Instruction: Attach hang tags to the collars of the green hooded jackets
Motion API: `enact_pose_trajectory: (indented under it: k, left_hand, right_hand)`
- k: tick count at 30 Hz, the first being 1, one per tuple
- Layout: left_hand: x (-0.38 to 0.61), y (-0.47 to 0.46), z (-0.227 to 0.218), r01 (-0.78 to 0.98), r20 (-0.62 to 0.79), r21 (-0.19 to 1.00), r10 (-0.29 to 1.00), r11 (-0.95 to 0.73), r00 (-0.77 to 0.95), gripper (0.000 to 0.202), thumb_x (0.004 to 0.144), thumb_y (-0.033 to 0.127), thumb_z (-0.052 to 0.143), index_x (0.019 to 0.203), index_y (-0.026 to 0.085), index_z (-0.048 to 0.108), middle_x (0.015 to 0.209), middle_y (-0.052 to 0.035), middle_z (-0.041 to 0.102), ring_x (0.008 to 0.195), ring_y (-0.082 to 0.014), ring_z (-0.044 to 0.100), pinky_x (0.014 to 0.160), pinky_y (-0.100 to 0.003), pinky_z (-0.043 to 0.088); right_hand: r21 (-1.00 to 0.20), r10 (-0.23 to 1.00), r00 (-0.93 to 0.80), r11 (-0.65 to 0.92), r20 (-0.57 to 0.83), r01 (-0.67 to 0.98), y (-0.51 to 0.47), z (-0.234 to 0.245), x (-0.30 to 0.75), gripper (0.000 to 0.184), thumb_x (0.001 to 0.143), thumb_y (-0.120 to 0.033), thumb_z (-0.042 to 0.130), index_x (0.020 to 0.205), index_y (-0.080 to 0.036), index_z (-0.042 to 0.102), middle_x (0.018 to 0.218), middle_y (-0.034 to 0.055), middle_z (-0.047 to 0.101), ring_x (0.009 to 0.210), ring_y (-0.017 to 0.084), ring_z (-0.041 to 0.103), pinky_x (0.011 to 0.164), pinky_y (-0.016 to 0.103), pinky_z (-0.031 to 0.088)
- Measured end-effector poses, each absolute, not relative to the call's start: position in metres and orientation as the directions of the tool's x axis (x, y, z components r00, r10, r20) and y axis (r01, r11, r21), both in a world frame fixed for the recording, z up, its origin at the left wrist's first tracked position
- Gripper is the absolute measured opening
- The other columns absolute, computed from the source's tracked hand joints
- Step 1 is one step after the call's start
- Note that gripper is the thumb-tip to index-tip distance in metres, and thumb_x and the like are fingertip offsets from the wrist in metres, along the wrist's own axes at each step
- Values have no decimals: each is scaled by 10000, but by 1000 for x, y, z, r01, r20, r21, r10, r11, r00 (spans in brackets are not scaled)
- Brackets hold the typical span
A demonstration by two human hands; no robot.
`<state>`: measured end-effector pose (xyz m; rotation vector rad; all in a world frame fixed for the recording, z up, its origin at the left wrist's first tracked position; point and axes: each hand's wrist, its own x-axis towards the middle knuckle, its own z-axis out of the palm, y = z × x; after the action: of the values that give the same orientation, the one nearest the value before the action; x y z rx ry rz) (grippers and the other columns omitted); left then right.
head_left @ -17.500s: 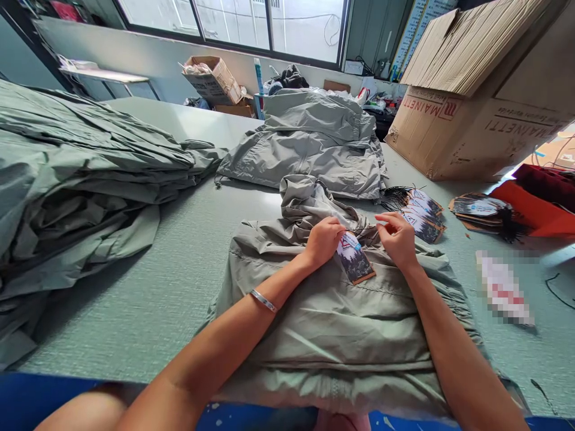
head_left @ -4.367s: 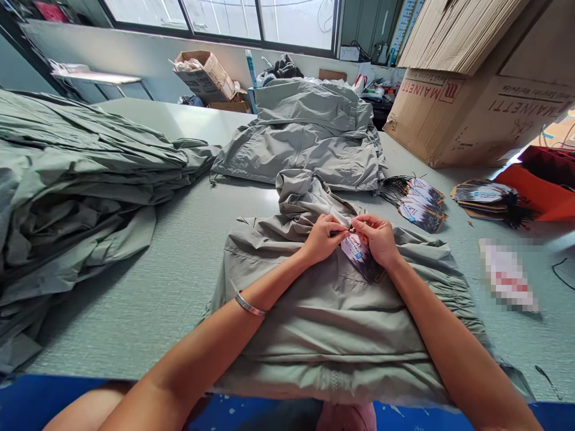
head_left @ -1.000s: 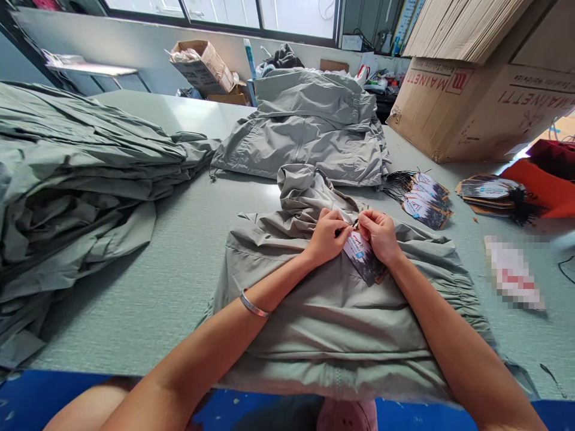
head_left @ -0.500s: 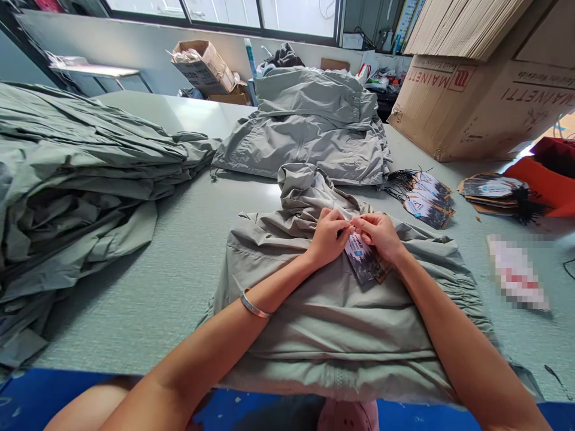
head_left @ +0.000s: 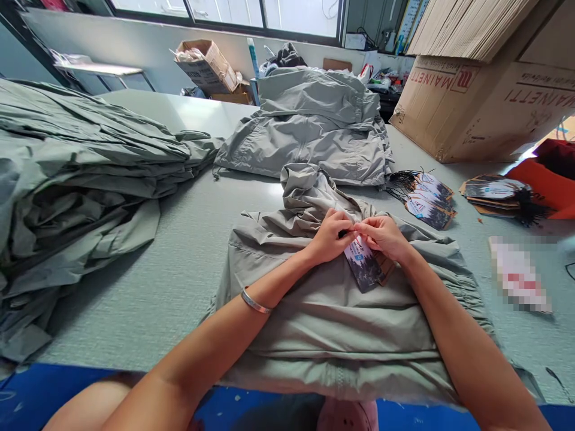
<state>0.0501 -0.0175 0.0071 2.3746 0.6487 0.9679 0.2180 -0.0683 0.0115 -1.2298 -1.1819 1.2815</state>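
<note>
"What takes up the most room?"

"The tabletop (head_left: 184, 287). On its left sits a big heap of grey-green garments (head_left: 90, 167), at the far right a cardboard box (head_left: 453, 108), and at the far middle a folded garment pile (head_left: 305, 129). All of that is as it was in the earlier frames."

"And closer in?"

"One garment (head_left: 336, 317) is spread along the near edge, collar end away from the person. Right of it lie a fan of tags (head_left: 431, 203) and a tag stack (head_left: 492, 191)."

"The hands, then: what's different?"

"Earlier they were apart, with a cord stretched between them. Now the fingertips meet. Compared with a second ago, the right hand (head_left: 387, 238) lies flatter, and more of a brown card (head_left: 385, 267) shows under it."

"Are they holding anything?"

"The left hand (head_left: 331, 236) is pinched on a bit of black cord (head_left: 345, 232). The right is pinched narrow as well; what's between its tips is too small to tell."

"Where's the printed tag (head_left: 363, 269)?"

"On the garment, just on the near side of the joined fingertips, slanting toward the near right, the brown card at its right edge."
</note>
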Motion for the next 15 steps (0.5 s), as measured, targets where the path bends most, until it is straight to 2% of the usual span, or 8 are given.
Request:
enact_pose_trajectory:
  k: [9,15]
  left_hand:
    - [47,-15,11,194,502,572,526,-797,686,272,869,184,553,598,175,569,758,-26,550,846,-177,465,854,-322,389]
    - [46,-14,10,228,469,545,519,-807,714,296,880,176,536,585,174,559,774,-26,550,852,-176,459,863,-324,376]
  right_hand:
    - [-996,995,-38,-92,-92,6,-68,10,222,394,622,-488,782,558,-165,566,443,-62,453,325,27,302,311,181,178]
    - [-993,993,-33,-117,-118,22,-68,12,224,387,622,-473,781,554,-162,561,445,-63,461,319,23,307,301,174,163]
